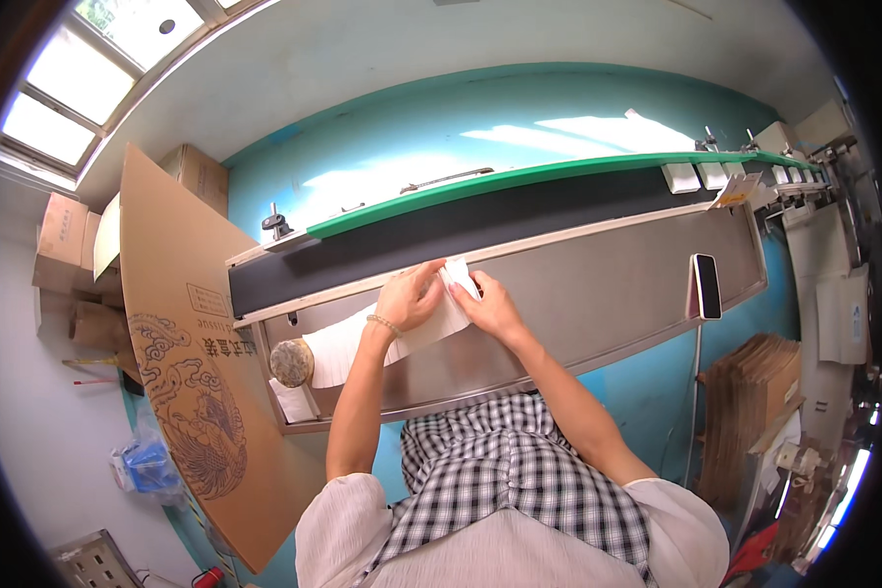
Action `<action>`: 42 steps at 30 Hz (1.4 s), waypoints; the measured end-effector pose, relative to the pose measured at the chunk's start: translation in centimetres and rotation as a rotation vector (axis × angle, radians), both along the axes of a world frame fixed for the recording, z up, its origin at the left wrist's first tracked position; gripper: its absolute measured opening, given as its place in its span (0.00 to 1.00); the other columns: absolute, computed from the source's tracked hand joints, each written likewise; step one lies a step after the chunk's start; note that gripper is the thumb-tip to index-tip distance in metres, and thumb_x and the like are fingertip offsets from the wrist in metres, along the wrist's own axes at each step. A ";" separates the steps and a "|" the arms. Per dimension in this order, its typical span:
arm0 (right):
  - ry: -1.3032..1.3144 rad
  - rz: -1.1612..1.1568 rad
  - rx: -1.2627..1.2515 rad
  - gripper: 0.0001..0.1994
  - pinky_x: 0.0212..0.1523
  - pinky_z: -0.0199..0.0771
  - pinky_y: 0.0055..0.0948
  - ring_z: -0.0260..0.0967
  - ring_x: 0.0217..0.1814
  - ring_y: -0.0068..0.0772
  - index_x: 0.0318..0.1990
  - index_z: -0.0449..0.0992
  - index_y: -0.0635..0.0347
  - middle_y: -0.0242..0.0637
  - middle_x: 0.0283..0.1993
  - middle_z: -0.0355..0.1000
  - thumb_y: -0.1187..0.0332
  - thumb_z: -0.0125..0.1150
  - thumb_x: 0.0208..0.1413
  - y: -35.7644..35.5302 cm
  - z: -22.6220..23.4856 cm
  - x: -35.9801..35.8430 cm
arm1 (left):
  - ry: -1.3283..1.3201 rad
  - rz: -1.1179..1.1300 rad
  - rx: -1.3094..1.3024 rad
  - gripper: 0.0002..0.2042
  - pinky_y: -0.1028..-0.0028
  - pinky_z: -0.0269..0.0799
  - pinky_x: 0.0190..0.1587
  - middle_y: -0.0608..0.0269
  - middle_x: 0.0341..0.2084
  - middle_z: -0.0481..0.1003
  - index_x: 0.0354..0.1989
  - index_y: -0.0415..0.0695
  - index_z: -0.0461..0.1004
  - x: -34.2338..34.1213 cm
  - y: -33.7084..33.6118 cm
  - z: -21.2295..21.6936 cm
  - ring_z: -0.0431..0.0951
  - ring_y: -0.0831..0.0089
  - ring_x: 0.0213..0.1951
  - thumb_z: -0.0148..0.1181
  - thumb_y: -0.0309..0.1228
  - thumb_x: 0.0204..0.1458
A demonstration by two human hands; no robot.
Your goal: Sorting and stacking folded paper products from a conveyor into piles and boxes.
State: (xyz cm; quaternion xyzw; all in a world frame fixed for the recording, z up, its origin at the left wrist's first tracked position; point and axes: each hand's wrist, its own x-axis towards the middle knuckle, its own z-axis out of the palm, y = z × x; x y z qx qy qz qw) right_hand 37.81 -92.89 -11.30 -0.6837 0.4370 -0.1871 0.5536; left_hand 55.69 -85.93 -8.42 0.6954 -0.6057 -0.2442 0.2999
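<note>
A long row of white folded tissues (pixel 350 350) lies on the brown metal worktop in front of me, standing on edge and packed close together. My left hand (pixel 409 300) is curled over the right part of this row, its fingertips touching the tissues. Beside it, my right hand (pixel 492 308) pinches a small wad of white folded tissue (pixel 460 277) at the row's right end, between thumb and fingers. A round speckled stone (pixel 291 363) presses against the row's left end. Below the stone lies another white piece (pixel 295 402), partly hidden.
Beyond the worktop (pixel 598 265) runs a black conveyor belt (pixel 461 235) with a green rail (pixel 519 179). White packs (pixel 680 177) sit at its right. A large cardboard sheet (pixel 181 323) stands at left. A phone (pixel 706 287) is propped at right, above stacked flat cartons (pixel 750 402).
</note>
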 end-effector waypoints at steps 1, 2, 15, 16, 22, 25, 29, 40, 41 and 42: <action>-0.001 -0.002 0.002 0.23 0.44 0.75 0.40 0.78 0.44 0.50 0.46 0.76 0.65 0.53 0.41 0.78 0.50 0.62 0.59 0.0 0.3 0.1 | -0.001 -0.002 0.002 0.20 0.62 0.75 0.45 0.47 0.46 0.79 0.57 0.45 0.73 -0.1 0.0 0.0 0.81 0.53 0.42 0.55 0.38 0.58; 0.030 0.018 0.014 0.22 0.45 0.75 0.41 0.78 0.45 0.52 0.45 0.75 0.65 0.54 0.41 0.78 0.51 0.61 0.59 0.0 0.6 0.1 | 0.014 0.034 0.021 0.19 0.62 0.75 0.45 0.47 0.44 0.79 0.56 0.45 0.73 -0.3 0.0 -0.1 0.81 0.52 0.41 0.55 0.39 0.59; -0.020 -0.048 0.028 0.19 0.48 0.73 0.46 0.75 0.49 0.60 0.46 0.73 0.63 0.57 0.43 0.77 0.54 0.57 0.62 -0.3 -1.4 -0.4 | -0.004 0.032 0.108 0.19 0.64 0.75 0.42 0.48 0.41 0.80 0.54 0.44 0.76 -0.7 0.0 1.4 0.81 0.55 0.38 0.57 0.42 0.60; -0.020 -0.048 0.028 0.19 0.48 0.73 0.46 0.75 0.49 0.60 0.46 0.73 0.63 0.57 0.43 0.77 0.54 0.57 0.62 -0.4 -1.4 -0.4 | -0.004 0.032 0.108 0.19 0.64 0.75 0.42 0.48 0.41 0.80 0.54 0.44 0.76 -0.7 0.0 1.4 0.81 0.55 0.38 0.57 0.42 0.60; -0.002 -0.023 -0.027 0.19 0.48 0.73 0.47 0.74 0.49 0.61 0.47 0.71 0.63 0.57 0.44 0.77 0.55 0.57 0.62 -0.1 -0.7 -0.5 | 0.035 0.043 0.096 0.19 0.65 0.75 0.44 0.49 0.43 0.80 0.54 0.44 0.75 -0.6 -0.1 0.9 0.82 0.54 0.40 0.57 0.42 0.59; 0.021 -0.007 -0.041 0.18 0.49 0.73 0.47 0.74 0.49 0.61 0.47 0.71 0.63 0.58 0.44 0.76 0.55 0.56 0.62 0.4 -0.1 -0.2 | -0.030 0.025 0.023 0.20 0.64 0.75 0.46 0.49 0.43 0.80 0.54 0.43 0.75 -0.5 -0.1 0.3 0.81 0.53 0.43 0.59 0.42 0.58; -0.038 -0.001 -0.055 0.18 0.49 0.73 0.48 0.74 0.50 0.61 0.49 0.71 0.63 0.57 0.44 0.76 0.57 0.57 0.62 0.5 -0.4 -0.2 | -0.041 0.037 0.015 0.21 0.65 0.75 0.49 0.50 0.44 0.80 0.52 0.41 0.75 -0.7 -0.3 0.0 0.81 0.54 0.46 0.61 0.43 0.56; 0.150 -0.003 -0.191 0.20 0.49 0.74 0.43 0.75 0.48 0.60 0.49 0.73 0.65 0.59 0.47 0.75 0.58 0.62 0.57 -1.7 -2.8 -2.0 | -0.045 0.072 0.128 0.16 0.64 0.75 0.44 0.50 0.38 0.81 0.46 0.46 0.79 -0.9 -0.5 0.8 0.81 0.55 0.39 0.59 0.39 0.52; 0.151 0.081 -0.108 0.18 0.46 0.75 0.43 0.76 0.47 0.56 0.47 0.74 0.66 0.56 0.46 0.76 0.60 0.62 0.57 -2.5 -2.9 -2.3 | -0.041 0.069 0.150 0.15 0.63 0.75 0.42 0.50 0.37 0.81 0.44 0.46 0.80 -0.8 -0.4 0.8 0.81 0.55 0.37 0.59 0.39 0.52; 0.150 0.163 -0.027 0.16 0.44 0.76 0.42 0.77 0.45 0.53 0.46 0.74 0.67 0.54 0.45 0.77 0.63 0.62 0.57 -3.5 -2.9 -2.4 | -0.038 0.064 0.170 0.13 0.63 0.74 0.40 0.50 0.35 0.81 0.42 0.47 0.80 -0.7 -0.4 0.9 0.80 0.55 0.34 0.58 0.39 0.52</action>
